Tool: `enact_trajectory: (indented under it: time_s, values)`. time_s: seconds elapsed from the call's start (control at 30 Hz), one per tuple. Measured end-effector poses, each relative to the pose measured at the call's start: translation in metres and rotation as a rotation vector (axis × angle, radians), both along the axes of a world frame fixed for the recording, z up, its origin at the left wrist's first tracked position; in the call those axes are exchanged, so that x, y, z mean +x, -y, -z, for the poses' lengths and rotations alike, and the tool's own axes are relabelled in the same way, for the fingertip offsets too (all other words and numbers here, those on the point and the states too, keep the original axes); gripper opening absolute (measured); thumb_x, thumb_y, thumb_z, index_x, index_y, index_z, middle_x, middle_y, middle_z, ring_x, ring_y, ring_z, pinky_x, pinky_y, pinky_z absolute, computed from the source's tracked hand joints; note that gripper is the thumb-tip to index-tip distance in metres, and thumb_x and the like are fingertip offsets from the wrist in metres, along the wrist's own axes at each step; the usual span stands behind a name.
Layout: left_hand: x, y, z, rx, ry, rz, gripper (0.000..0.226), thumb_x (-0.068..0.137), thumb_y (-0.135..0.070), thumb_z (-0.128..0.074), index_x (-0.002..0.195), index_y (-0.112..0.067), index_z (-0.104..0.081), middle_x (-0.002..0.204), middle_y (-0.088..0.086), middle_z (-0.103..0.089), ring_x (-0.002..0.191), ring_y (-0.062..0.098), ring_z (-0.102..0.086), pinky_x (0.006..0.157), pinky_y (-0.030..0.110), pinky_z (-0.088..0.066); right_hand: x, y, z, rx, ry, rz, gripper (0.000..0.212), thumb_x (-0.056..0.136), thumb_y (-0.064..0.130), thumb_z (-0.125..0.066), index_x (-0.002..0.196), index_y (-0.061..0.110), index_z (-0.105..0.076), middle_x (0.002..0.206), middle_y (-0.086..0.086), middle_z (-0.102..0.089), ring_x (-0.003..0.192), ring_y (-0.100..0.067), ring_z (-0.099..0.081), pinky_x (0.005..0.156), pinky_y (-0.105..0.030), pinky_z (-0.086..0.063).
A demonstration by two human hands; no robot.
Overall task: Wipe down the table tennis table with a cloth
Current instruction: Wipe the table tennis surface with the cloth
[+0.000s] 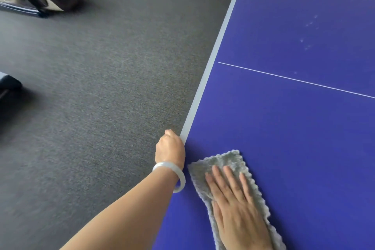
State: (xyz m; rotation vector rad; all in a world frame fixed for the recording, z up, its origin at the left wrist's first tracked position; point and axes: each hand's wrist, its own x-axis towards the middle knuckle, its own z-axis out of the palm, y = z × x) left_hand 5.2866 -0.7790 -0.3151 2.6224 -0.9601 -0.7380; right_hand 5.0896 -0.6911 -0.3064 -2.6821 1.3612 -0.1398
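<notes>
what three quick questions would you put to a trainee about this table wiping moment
1. True or false: the right hand lies flat, fingers straight, on the grey cloth.
2. Where is the left hand? A. on the cloth; B. at the side edge of the table tennis table; C. on top of the right hand.
3. Fill in: seen from the cloth, the pale smudges lie on the ___ side of the white line.

Key: 1 true; 2 B; 3 far.
</notes>
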Motion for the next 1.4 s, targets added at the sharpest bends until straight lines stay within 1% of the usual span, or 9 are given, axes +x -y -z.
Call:
enact_trajectory:
  time_s: [0.1, 0.2, 0.43, 0.53, 0.67, 0.83, 1.23, 1.3, 1.4]
  values:
    - [0.002, -0.001, -0.001, -0.032, -0.071, -0.031, 0.024, 0.102, -0.01, -0.032, 0.113, -0.001, -0.052, 0.121, 0.021, -0.06, 0.115, 0.04, -0.053, 0.082, 0.038, -0.037, 0.038, 0.041, -0.002, 0.057, -0.035, -0.204, 0.052, 0.099, 0.033, -0.033, 0.15, 0.024, -0.044, 0.159, 0.003, -0.034, 0.149, -0.023, -0.028, 0.115, -0.049, -0.022]
    - [0.004, -0.005, -0.002, -0.082, -0.106, -0.045, 0.021, 0.101, -0.013, -0.036, 0.108, -0.002, -0.052, 0.122, 0.023, -0.059, 0.114, 0.041, -0.052, 0.087, 0.041, -0.039, 0.058, 0.096, 0.002, 0.121, -0.023, -0.315, 0.054, 0.101, 0.035, -0.024, 0.153, 0.03, -0.035, 0.163, 0.009, -0.021, 0.153, -0.016, -0.012, 0.122, -0.044, -0.007]
    - [-0.002, -0.001, 0.002, 0.07, 0.026, 0.123, 0.022, 0.095, -0.001, -0.027, 0.107, -0.011, -0.041, 0.115, 0.013, -0.061, 0.108, 0.036, -0.056, 0.075, 0.039, -0.038, 0.095, 0.218, 0.009, 0.095, -0.068, 0.054, 0.056, 0.105, 0.035, -0.019, 0.159, 0.029, -0.007, 0.167, 0.006, 0.001, 0.153, -0.015, 0.007, 0.124, -0.042, 0.005]
    - [-0.002, 0.003, 0.008, 0.079, -0.008, 0.105, 0.041, 0.099, -0.01, -0.025, 0.139, -0.01, -0.033, 0.124, 0.013, -0.06, 0.114, 0.036, -0.055, 0.08, 0.039, -0.038, 0.098, 0.184, 0.012, 0.072, -0.03, 0.026, 0.058, 0.103, 0.04, -0.018, 0.159, 0.023, -0.013, 0.167, 0.001, -0.003, 0.154, -0.019, 0.003, 0.124, -0.045, 0.003]
    - [-0.001, 0.004, 0.007, 0.065, -0.121, 0.012, 0.043, 0.103, -0.028, -0.016, 0.138, -0.022, -0.04, 0.125, 0.009, -0.06, 0.115, 0.033, -0.054, 0.081, 0.036, -0.032, 0.083, 0.169, 0.011, 0.115, -0.036, -0.246, 0.062, 0.1, 0.046, -0.014, 0.156, 0.023, -0.028, 0.165, 0.003, -0.016, 0.154, -0.015, -0.004, 0.125, -0.042, -0.001]
    - [-0.003, 0.005, 0.004, 0.08, -0.165, -0.079, 0.052, 0.104, -0.034, -0.012, 0.138, -0.02, -0.049, 0.126, 0.008, -0.06, 0.116, 0.033, -0.053, 0.082, 0.036, -0.03, 0.102, 0.244, 0.014, 0.087, -0.078, 0.024, 0.061, 0.103, 0.045, -0.013, 0.159, 0.022, -0.004, 0.167, 0.003, 0.006, 0.153, -0.014, 0.01, 0.124, -0.037, 0.01]
    - [-0.006, 0.002, 0.005, 0.04, -0.136, -0.124, 0.047, 0.102, -0.02, -0.02, 0.145, -0.013, -0.037, 0.128, 0.015, -0.058, 0.117, 0.037, -0.054, 0.095, 0.046, -0.043, 0.084, 0.269, 0.011, 0.096, 0.001, 0.343, 0.064, 0.104, 0.044, -0.019, 0.16, 0.016, -0.005, 0.167, -0.003, 0.0, 0.154, -0.02, 0.003, 0.125, -0.042, 0.004]
    - [-0.007, 0.001, 0.004, 0.021, -0.12, -0.116, 0.045, 0.103, -0.023, -0.019, 0.139, -0.012, -0.044, 0.122, 0.014, -0.061, 0.111, 0.037, -0.057, 0.088, 0.044, -0.042, 0.044, 0.253, 0.013, 0.077, -0.01, 0.401, 0.065, 0.104, 0.046, -0.017, 0.16, 0.016, -0.003, 0.167, -0.003, 0.002, 0.154, -0.02, 0.004, 0.125, -0.041, 0.004]
    - [-0.008, -0.003, 0.001, -0.032, -0.112, -0.059, 0.052, 0.102, -0.037, -0.01, 0.104, -0.021, -0.059, 0.112, 0.008, -0.066, 0.095, 0.032, -0.056, 0.08, 0.038, -0.035, -0.036, 0.23, 0.011, 0.062, -0.035, 0.597, 0.066, 0.103, 0.047, -0.016, 0.16, 0.015, -0.004, 0.167, -0.004, -0.001, 0.154, -0.021, 0.0, 0.125, -0.044, -0.001]
